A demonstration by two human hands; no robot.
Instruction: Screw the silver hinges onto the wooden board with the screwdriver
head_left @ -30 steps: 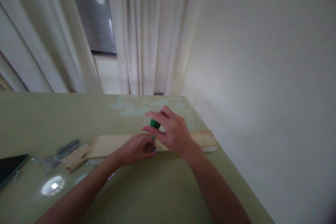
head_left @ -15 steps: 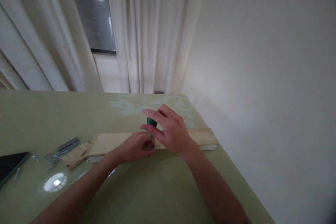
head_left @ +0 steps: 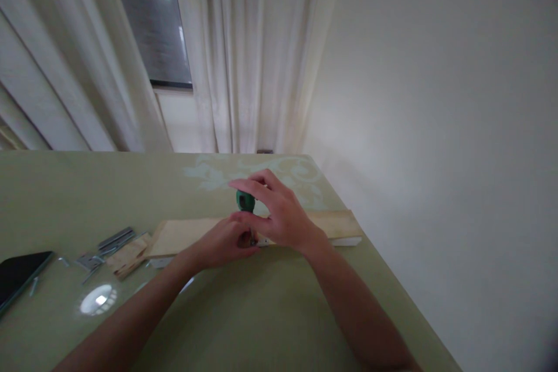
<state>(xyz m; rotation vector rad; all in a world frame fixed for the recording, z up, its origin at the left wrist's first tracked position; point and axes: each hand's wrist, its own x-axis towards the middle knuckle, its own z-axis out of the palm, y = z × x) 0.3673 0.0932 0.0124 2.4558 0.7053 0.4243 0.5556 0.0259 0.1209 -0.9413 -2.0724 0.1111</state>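
Observation:
A long pale wooden board (head_left: 187,233) lies flat across the green table (head_left: 270,308). My right hand (head_left: 279,215) is closed round a green-handled screwdriver (head_left: 244,201) that stands upright on the board's near edge. My left hand (head_left: 226,243) pinches at the screwdriver's tip, right at the board's edge. What its fingertips hold there is too small to make out.
Left of the board lie a small wooden piece (head_left: 126,257), several metal brackets and screws (head_left: 102,247), and a dark phone (head_left: 20,274) at the table's left edge. Curtains (head_left: 244,52) and a window stand behind; a bare wall is on the right.
The screwdriver handle has tilted slightly to the left and my right fingers have shifted around it. The view has drifted a little; the board stays put.

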